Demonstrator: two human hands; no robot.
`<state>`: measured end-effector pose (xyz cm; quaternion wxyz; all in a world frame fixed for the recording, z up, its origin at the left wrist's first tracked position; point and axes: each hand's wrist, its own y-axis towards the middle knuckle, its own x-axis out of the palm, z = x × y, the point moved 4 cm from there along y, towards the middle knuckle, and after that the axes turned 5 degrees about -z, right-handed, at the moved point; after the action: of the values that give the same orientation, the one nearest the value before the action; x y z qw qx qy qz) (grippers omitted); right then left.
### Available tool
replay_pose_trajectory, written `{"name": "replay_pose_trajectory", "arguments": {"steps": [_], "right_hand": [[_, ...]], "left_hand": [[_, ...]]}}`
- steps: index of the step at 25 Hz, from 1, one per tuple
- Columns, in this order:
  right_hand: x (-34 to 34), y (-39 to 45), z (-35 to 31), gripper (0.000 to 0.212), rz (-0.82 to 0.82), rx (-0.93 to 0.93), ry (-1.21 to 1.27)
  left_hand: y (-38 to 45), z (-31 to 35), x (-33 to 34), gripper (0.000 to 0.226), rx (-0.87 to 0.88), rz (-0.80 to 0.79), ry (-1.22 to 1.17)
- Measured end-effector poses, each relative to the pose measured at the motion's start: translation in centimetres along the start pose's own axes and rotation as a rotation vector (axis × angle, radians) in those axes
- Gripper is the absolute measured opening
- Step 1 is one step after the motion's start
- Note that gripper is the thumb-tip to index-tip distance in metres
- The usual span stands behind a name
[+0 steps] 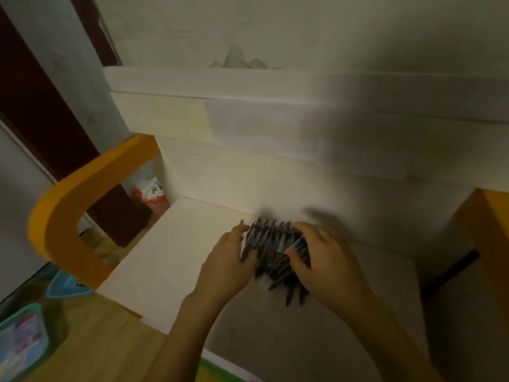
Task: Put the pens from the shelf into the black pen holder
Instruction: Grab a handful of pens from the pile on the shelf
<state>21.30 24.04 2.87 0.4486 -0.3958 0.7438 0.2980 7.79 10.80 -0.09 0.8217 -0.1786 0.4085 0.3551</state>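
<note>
**While both hands gather the pens, the holder is nowhere in sight**

As things stand, you are at the gathering step: your left hand (228, 260) and right hand (322, 257) press in on a heap of dark pens (275, 250) from either side. That heap lies on the pale shelf (170, 257), near its back edge where it meets the wall. The shelf ends at the orange frame (82, 205), and the pens sit well to the right of it.

Both hands are half curled, thumbs in front and fingers behind the pile, touching the pens. Blur hides whether the bundle is truly clamped or only corralled, so I cannot tell if it is off the shelf.

The pens lie roughly side by side, their long axes running from the wall towards you, near ends leaning slightly right. Several ends stick out towards you, below your right thumb.

Next, I judge, you must squeeze them into one bundle, lift, and find the black pen holder, which is not in view.
</note>
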Motion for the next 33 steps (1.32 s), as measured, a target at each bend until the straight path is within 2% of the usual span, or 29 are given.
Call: {"name": "replay_pose_trajectory", "arguments": {"steps": [6, 9, 12, 16, 20, 26, 30, 33], "right_hand": [[2.7, 3.0, 0.2, 0.054, -0.032, 0.117, -0.042], [3.3, 4.0, 0.4, 0.054, -0.036, 0.157, -0.058], [3.8, 4.7, 0.4, 0.055, -0.041, 0.187, -0.081], [4.6, 5.3, 0.3, 0.056, -0.065, 0.207, -0.088], [4.9, 5.6, -0.1, 0.057, -0.08, 0.212, -0.084], [4.8, 5.6, -0.1, 0.051, -0.074, 0.218, -0.099], [4.7, 5.4, -0.1, 0.05, -0.076, 0.221, -0.092], [4.3, 5.2, 0.1, 0.049, -0.055, 0.223, -0.101]], "left_hand": [[6.4, -4.8, 4.0, 0.075, -0.201, -0.18, 0.104], [8.0, -5.1, 5.3, 0.094, -0.191, -0.214, 0.085], [9.3, -5.5, 6.2, 0.099, -0.197, -0.256, 0.017], [10.5, -6.1, 7.0, 0.081, -0.203, -0.329, -0.067], [11.0, -5.2, 7.8, 0.048, -0.151, -0.389, -0.102], [11.4, -4.8, 8.1, 0.041, -0.209, -0.406, -0.079], [11.0, -3.8, 7.8, 0.039, -0.142, -0.343, 0.118], [10.9, -3.6, 7.8, 0.037, -0.107, -0.334, 0.105]]}}
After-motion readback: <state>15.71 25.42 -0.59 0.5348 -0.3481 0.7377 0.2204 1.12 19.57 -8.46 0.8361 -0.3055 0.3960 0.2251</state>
